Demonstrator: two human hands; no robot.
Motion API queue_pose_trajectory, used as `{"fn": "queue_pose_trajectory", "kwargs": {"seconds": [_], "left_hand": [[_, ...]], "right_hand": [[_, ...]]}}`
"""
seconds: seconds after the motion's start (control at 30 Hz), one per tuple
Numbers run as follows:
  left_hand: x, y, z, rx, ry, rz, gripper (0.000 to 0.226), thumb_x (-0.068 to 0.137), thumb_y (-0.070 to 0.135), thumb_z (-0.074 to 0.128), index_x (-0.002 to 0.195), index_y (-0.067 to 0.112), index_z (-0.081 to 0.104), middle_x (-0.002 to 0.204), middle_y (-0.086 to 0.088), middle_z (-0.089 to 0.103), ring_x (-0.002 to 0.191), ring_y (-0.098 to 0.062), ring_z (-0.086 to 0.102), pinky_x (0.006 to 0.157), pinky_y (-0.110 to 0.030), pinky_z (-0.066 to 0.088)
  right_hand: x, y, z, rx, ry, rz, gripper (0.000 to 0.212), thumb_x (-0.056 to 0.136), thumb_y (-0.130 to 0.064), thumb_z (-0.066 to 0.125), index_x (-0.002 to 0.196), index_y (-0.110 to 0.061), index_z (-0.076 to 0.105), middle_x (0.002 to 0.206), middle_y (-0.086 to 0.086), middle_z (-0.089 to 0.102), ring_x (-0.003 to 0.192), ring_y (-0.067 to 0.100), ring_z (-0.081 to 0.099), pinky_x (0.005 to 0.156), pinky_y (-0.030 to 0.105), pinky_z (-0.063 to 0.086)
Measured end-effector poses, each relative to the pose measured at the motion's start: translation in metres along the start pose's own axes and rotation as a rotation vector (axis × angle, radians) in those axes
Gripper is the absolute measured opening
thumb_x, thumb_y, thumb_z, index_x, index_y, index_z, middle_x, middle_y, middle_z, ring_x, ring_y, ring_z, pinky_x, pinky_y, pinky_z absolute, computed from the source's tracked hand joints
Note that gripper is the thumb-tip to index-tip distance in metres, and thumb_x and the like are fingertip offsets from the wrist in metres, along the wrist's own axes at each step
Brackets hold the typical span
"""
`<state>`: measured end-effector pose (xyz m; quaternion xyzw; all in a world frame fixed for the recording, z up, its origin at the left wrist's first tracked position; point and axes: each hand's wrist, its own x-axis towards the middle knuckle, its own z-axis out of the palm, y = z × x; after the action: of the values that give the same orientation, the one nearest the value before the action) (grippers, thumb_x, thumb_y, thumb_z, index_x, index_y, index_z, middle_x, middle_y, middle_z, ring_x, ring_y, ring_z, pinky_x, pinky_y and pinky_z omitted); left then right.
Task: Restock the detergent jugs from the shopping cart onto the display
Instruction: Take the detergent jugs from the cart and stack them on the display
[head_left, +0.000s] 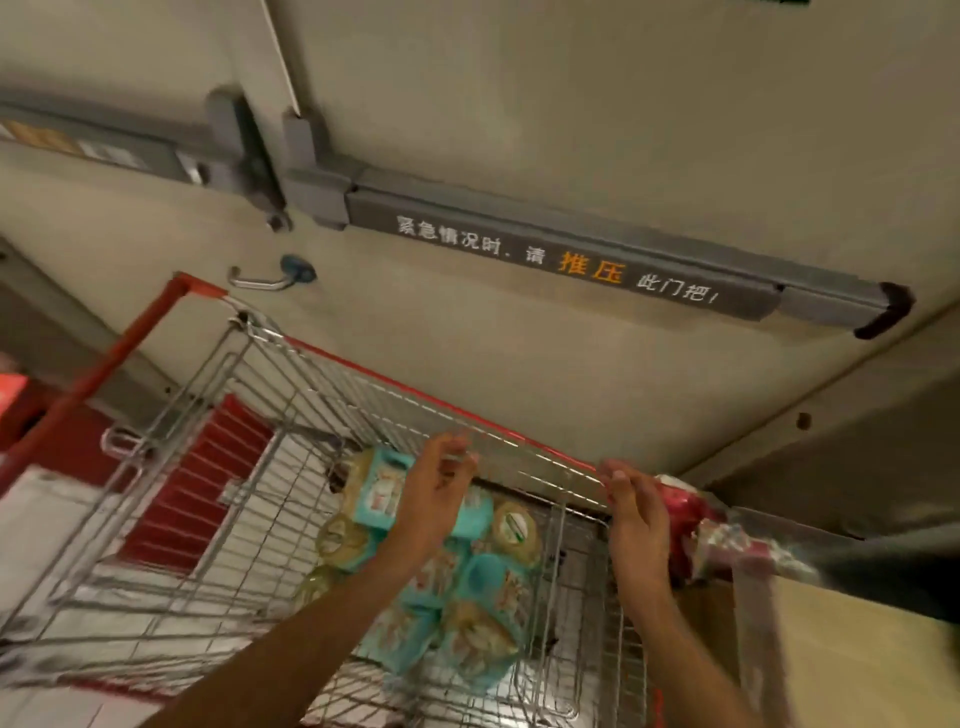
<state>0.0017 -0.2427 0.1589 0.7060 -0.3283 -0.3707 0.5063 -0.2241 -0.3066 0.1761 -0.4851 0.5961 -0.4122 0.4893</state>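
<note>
Jugs (478, 644) lie heaped on their sides in the cart (322, 400), long axes at mixed angles; blur hides where the caps point. Above them the left grip (436, 488) hovers, fingers loosely apart and holding nothing, while the right grip (634, 514), fingers straight, touches the cart's corner rim. Beyond is a door (571, 104) with a push bar (571, 249).

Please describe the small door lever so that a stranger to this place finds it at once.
Look at the beige doors behind the shopping cart. Below the left end of the long grey push bar, just above the cart's red handle, sits the lever. Unlike the lettered bar, it is short, silver, on a round bluish base.
</note>
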Motion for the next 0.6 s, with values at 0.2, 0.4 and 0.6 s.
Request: {"fn": "queue_pose_trajectory", "kwargs": {"seconds": [0.2,0.4,0.6], "left_hand": [[0.022,-0.089,-0.103,0.098,0.144,-0.193,0.009,0.103,0.022,0.067,0.107,0.029,0.063,0.105,0.006,0.068,0.092,-0.009,0.068,0.071,-0.02,0.054],[0.047,-0.186,-0.155,0.086,0.167,-0.544,0.017,0.105,0.026,0.063,0.115,0.014,0.058,0.118,-0.015,0.067,0.101,-0.032,0.067,0.08,-0.042,0.057],[0.094,-0.268,-0.169,0.106,0.149,-0.745,0.038,0.103,0.032,0.067,0.129,0.007,0.058,0.124,-0.021,0.068,0.096,-0.031,0.066,0.079,-0.039,0.054]], "right_hand": [[-0.005,0.054,0.113,-0.103,-0.241,0.167,0.018,0.108,-0.029,0.058,0.102,-0.033,0.074,0.103,-0.013,0.076,0.104,0.017,0.07,0.093,0.036,0.054],[0.007,0.119,0.203,-0.331,-0.517,0.262,0.02,0.108,-0.01,0.056,0.101,-0.025,0.068,0.115,0.009,0.068,0.104,0.024,0.063,0.094,0.037,0.05],[0.05,0.18,0.284,-0.577,-0.653,0.266,0.019,0.107,-0.019,0.055,0.119,-0.012,0.067,0.109,0.003,0.066,0.1,0.018,0.057,0.084,0.024,0.046]]}}
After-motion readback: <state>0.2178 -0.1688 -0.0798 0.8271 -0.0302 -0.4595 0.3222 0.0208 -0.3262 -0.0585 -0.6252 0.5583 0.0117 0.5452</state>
